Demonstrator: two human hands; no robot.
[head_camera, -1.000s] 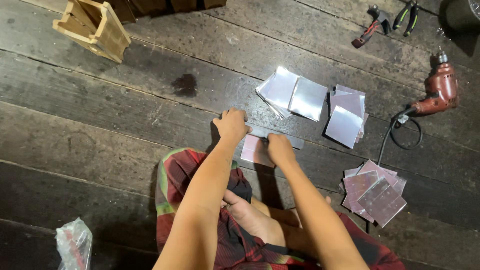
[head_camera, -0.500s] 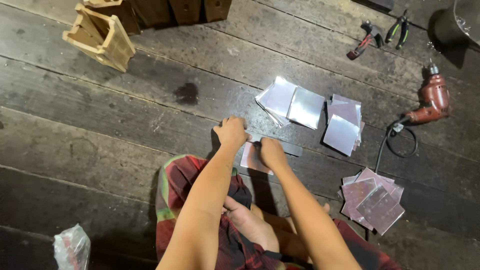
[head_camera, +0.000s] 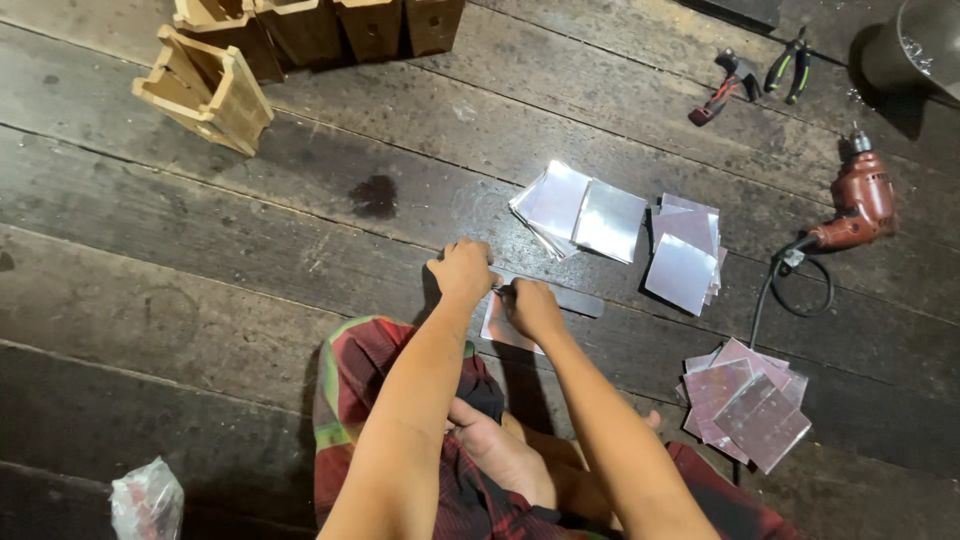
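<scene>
I sit on a dark plank floor with a pale, pinkish metal sheet (head_camera: 497, 327) lying in front of my legs. A grey metal straightedge (head_camera: 572, 299) lies across the sheet's far edge. My left hand (head_camera: 462, 270) is fisted and presses down on the straightedge's left end. My right hand (head_camera: 532, 308) is closed on a thin tool (head_camera: 500, 290) whose tip meets the sheet beside the straightedge, just right of my left hand. The two hands almost touch.
Two stacks of shiny square sheets (head_camera: 580, 210) (head_camera: 685, 258) lie beyond the hands, and a pinkish stack (head_camera: 748, 400) lies to the right. A red corded drill (head_camera: 858, 205), pliers (head_camera: 785, 65), wooden boxes (head_camera: 210, 90), a metal pot (head_camera: 915, 45) and a plastic bag (head_camera: 145, 500) surround me.
My right hand has slid left along the straightedge, closer to my left hand. The left hand stays pressed in place. The view has shifted slightly.
</scene>
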